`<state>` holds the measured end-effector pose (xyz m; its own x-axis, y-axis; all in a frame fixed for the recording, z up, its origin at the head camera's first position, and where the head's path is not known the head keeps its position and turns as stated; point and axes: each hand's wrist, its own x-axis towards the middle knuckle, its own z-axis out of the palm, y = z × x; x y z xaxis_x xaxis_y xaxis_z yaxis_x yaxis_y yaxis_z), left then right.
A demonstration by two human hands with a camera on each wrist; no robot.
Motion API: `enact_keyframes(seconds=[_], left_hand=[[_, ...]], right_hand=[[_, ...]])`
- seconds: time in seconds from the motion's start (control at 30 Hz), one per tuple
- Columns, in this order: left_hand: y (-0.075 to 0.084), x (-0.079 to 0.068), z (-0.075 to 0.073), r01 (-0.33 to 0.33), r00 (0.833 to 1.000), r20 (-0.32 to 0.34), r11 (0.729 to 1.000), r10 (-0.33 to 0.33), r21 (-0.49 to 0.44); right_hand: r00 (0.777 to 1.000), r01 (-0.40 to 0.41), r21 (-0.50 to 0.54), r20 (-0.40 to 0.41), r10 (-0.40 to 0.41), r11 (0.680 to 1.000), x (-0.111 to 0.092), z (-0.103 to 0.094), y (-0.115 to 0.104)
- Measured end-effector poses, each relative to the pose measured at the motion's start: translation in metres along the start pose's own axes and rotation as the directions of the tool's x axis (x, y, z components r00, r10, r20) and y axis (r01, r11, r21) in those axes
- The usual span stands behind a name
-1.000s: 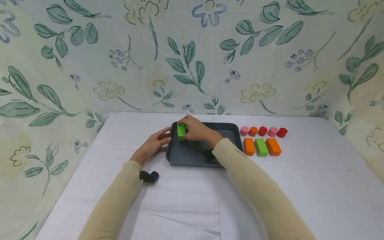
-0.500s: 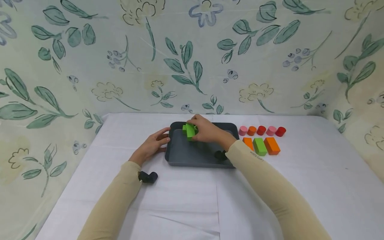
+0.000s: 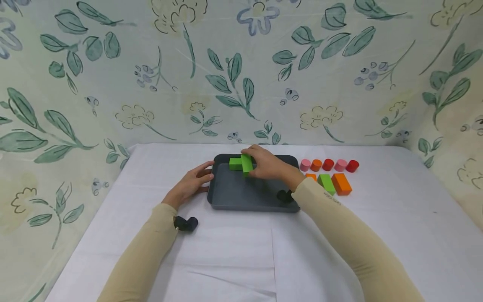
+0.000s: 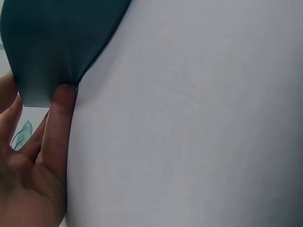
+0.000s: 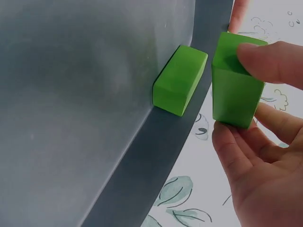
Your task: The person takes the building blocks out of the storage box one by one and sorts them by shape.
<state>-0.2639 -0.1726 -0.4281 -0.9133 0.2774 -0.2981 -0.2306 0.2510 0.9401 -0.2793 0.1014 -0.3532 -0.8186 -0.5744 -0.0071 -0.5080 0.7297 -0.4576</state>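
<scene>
My right hand [image 3: 266, 164] pinches a green rectangular block [image 3: 246, 165] between thumb and fingers, above the back part of a dark grey tray [image 3: 249, 199]. In the right wrist view the thumb lies on one end of this block [image 5: 236, 97] and fingertips are at the opposite end. A second green block [image 3: 235, 164] lies in the tray along its back wall, just left of the held one. At the tray's left side is my left hand [image 3: 190, 182], its extended fingers touching the outer wall [image 4: 52, 47], as the left wrist view shows.
Right of the tray, pink [image 3: 305, 165], orange [image 3: 316, 165] and red [image 3: 328, 164] cylinders stand in a row. In front of them lie a green block [image 3: 326, 184] and two orange blocks [image 3: 341, 184], one partly behind my right sleeve [image 3: 339, 226]. A floral cloth [image 3: 241, 84] hangs behind the table.
My right hand has moved right with the green block, away from the tray's back left corner. The second green block has come into view beside it. My left hand stays at the tray's side.
</scene>
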Motion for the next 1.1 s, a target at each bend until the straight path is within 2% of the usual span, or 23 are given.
enact_keyframes(seconds=[0.23,0.5,0.7,0.8,1.1], left_hand=[[0.001,0.001,-0.001,0.002,1.0,0.006,1.0,-0.002,-0.008],[0.001,-0.001,-0.002,0.009,1.0,-0.005,1.0,-0.009,0.004],[0.001,-0.001,0.0,-0.008,1.0,0.013,1.0,0.008,0.005],[0.002,-0.001,0.001,-0.001,1.0,0.002,1.0,0.001,0.004],[0.0,0.002,0.0,0.001,1.0,0.001,1.0,-0.001,0.022]], right_hand=[[1.0,0.005,-0.009,-0.014,-0.006,1.0,-0.016,-0.012,0.007],[0.998,-0.048,-0.009,-0.04,0.047,0.999,-0.043,-0.032,0.018],[0.993,-0.079,0.043,-0.09,0.082,0.996,-0.08,-0.054,0.037],[0.987,-0.096,0.047,-0.125,0.101,0.994,-0.101,-0.065,0.048],[0.958,-0.216,0.029,-0.187,0.217,0.976,-0.153,-0.091,0.081]])
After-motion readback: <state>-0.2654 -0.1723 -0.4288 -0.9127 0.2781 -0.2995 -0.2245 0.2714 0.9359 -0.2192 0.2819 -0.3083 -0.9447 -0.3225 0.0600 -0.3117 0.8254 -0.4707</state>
